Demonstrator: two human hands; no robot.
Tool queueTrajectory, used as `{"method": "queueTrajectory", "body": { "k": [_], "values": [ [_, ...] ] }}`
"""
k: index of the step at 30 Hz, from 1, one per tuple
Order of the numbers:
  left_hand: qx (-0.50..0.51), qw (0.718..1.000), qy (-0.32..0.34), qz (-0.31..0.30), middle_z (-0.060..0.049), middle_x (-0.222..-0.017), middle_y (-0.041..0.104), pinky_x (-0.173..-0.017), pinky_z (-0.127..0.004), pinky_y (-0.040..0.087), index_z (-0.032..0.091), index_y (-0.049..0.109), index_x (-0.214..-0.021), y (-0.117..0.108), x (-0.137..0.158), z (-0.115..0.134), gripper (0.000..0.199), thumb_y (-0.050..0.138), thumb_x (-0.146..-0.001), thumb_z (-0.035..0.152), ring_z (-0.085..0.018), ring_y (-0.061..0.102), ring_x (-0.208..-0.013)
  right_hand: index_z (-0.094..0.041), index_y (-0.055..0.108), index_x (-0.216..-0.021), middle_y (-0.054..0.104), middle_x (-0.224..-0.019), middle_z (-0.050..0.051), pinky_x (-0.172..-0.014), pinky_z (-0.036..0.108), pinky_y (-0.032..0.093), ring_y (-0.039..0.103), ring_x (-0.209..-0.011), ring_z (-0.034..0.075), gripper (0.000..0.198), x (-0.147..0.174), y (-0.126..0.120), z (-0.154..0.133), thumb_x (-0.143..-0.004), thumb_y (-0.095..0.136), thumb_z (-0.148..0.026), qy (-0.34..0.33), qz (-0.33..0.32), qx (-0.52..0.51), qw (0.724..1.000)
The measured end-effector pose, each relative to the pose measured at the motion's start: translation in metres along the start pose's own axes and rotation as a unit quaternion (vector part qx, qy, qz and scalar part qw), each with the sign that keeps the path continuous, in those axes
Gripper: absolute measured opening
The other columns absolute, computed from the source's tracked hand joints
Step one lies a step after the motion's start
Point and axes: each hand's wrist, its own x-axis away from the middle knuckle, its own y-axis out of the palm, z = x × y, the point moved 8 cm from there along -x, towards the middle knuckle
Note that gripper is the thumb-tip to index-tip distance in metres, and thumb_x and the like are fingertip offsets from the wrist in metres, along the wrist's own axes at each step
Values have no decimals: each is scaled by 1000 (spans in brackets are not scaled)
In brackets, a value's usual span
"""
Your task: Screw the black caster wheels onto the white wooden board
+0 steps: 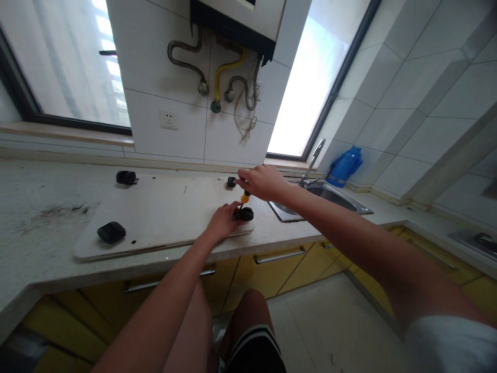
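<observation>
A white board (166, 207) lies flat on the counter, with black casters near its corners. My right hand (264, 181) grips a screwdriver (245, 197) with a yellow and black handle from above. The screwdriver tilts down toward the caster (246, 214) at the near right corner. Beside that caster my left hand (223, 221) has its fingers closed at the mounting plate, steadying it; the exact contact is partly hidden. Another caster (231, 182) is at the far right corner, close to my right hand. On the left are a far caster (126, 177) and a near caster (111, 232).
The stone counter (46, 176) has dark dirt at left. A steel sink (334, 197) with a tap (316, 155) is to the right, with a blue thermos-like jug (344, 167) behind it. A water heater (238, 20) with hoses hangs above. Yellow cabinets (279, 269) run below.
</observation>
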Motion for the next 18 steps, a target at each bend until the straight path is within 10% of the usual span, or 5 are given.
{"method": "queueTrajectory", "body": {
  "k": [5,10,15,18],
  "values": [
    [7,1000,-3,-7,-12,-114,81,-96,-44,57,25,70,-150,1,0,-1,66,87,-87,30,-36,77,-105,-28,57,-135,81,-117,6,-73,33,40,71,-93,23,47,2,5,1,-101,83,-46,-42,-22,-37,998],
    [3,1000,-4,-8,-11,-115,82,-98,-43,56,25,68,-152,4,-1,-4,66,86,-89,31,-36,76,-109,-22,61,-127,79,-126,16,-75,36,36,70,-95,28,33,4,3,4,-117,53,-52,8,12,-22,1000],
    [-3,1000,-8,-3,-12,-115,81,-96,-41,56,23,69,-153,6,-2,-7,67,87,-88,31,-35,76,-106,-28,57,-136,79,-126,5,-79,29,44,72,-102,22,58,2,5,-4,-92,92,-44,-30,-69,-50,996],
    [-1,1000,-8,-3,-12,-116,81,-96,-40,56,24,68,-154,6,-2,-8,69,87,-89,31,-35,77,-108,-21,62,-129,80,-116,16,-78,35,41,72,-101,30,38,-2,1,8,-109,67,-54,45,-52,-15,998]
  ]
}}
